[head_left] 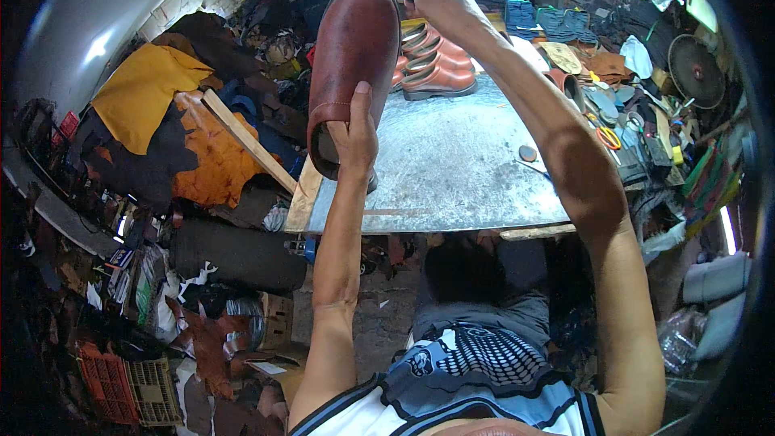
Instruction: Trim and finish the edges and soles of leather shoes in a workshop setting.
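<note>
A reddish-brown leather clog (pixel 353 52) is held up over the left side of the metal-topped table, its rounded toe pointing away from me. My left hand (pixel 355 141) grips it at the open heel end, the thumb on the upper and the other fingers hidden inside or behind. To the right of the toe, my right hand (pixel 436 0) is raised with its fingers curled together. Whatever those fingers hold, if anything, is hidden. Behind the held clog, several similar brown clogs (pixel 440 73) stand grouped on the table.
The grey metal tabletop (pixel 452 161) has a small dark round piece (pixel 527 153) on it. Yellow-handled scissors (pixel 607 137) lie among tools at the right. Leather hides (pixel 214 153) and a wooden plank (pixel 249 141) are piled at left. Plastic crates (pixel 129 387) sit lower left.
</note>
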`<action>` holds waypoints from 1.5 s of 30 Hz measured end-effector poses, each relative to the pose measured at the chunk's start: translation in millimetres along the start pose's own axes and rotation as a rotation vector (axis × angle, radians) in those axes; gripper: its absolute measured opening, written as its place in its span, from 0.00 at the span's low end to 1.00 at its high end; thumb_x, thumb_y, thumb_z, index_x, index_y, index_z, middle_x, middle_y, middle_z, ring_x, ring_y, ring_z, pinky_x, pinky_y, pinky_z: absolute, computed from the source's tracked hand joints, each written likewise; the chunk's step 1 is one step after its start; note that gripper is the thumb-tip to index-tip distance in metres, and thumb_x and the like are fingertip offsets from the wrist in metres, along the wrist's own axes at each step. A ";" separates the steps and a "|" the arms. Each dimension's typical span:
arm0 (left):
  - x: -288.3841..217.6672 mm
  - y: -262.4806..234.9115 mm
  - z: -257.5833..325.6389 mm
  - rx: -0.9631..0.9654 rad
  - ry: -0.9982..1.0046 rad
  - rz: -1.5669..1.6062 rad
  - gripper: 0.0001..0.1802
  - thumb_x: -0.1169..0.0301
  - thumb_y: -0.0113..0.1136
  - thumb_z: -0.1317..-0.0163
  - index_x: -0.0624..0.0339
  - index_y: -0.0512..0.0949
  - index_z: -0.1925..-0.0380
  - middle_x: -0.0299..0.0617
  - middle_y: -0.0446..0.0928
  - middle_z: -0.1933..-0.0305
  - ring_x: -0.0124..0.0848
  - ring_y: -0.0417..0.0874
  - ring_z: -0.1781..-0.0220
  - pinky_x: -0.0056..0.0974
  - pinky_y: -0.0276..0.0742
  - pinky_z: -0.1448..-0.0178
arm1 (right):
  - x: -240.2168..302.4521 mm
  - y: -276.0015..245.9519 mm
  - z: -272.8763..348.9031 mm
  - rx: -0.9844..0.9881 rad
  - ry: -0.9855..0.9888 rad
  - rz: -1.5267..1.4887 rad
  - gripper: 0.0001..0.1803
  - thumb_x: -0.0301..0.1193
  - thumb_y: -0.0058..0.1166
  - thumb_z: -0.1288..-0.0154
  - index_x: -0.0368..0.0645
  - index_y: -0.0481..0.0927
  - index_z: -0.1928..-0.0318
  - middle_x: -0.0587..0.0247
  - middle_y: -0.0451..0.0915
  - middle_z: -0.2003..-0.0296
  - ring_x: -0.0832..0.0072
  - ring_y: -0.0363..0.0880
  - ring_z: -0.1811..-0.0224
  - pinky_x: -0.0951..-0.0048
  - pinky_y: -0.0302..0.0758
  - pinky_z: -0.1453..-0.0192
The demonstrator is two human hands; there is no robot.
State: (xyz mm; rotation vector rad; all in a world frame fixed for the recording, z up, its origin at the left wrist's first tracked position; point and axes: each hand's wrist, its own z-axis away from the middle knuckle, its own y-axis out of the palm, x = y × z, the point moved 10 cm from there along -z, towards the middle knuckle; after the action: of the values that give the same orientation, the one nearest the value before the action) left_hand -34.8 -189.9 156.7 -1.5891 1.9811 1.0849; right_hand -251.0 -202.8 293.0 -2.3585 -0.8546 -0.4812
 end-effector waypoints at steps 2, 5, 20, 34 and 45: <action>3.3 -0.6 -2.6 0.013 -0.010 0.010 0.26 0.61 0.64 0.37 0.66 0.71 0.46 0.43 0.74 0.52 0.25 0.75 0.57 0.27 0.72 0.57 | -8.7 5.9 -0.1 0.014 0.052 -0.059 0.27 0.48 0.36 0.30 0.39 0.82 0.63 0.41 0.83 0.59 0.46 0.82 0.56 0.54 0.75 0.45; -9.1 0.6 0.8 0.002 0.082 -0.026 0.25 0.62 0.64 0.37 0.67 0.71 0.46 0.43 0.74 0.53 0.23 0.75 0.60 0.24 0.71 0.62 | -16.5 11.8 4.1 0.063 0.115 -0.189 0.26 0.47 0.38 0.31 0.38 0.81 0.64 0.43 0.84 0.61 0.49 0.82 0.60 0.57 0.76 0.48; -6.2 3.6 4.3 0.090 0.030 -0.075 0.31 0.60 0.61 0.37 0.68 0.67 0.41 0.54 0.72 0.43 0.44 0.76 0.42 0.46 0.68 0.38 | 1.2 6.1 1.3 0.061 0.036 -0.066 0.27 0.46 0.39 0.30 0.35 0.83 0.64 0.47 0.85 0.67 0.61 0.83 0.64 0.63 0.75 0.50; 4.3 1.3 10.4 0.051 -0.068 0.110 0.31 0.60 0.62 0.37 0.69 0.66 0.40 0.53 0.71 0.43 0.41 0.75 0.43 0.43 0.69 0.38 | -23.4 25.6 37.3 0.127 0.218 -0.639 0.20 0.44 0.57 0.31 0.42 0.77 0.48 0.71 0.74 0.70 0.88 0.69 0.73 0.84 0.67 0.70; 6.0 -2.9 12.9 0.073 -0.005 0.092 0.31 0.61 0.63 0.37 0.69 0.66 0.40 0.53 0.72 0.43 0.41 0.75 0.43 0.43 0.69 0.39 | -14.8 11.5 27.6 0.001 0.166 -0.294 0.25 0.48 0.41 0.30 0.37 0.81 0.61 0.46 0.83 0.66 0.55 0.82 0.59 0.60 0.74 0.47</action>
State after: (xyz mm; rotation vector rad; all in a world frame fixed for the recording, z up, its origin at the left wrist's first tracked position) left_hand -36.0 -184.2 143.4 -1.4692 2.0840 1.0366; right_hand -250.4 -199.5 259.8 -2.1636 -1.1263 -0.7826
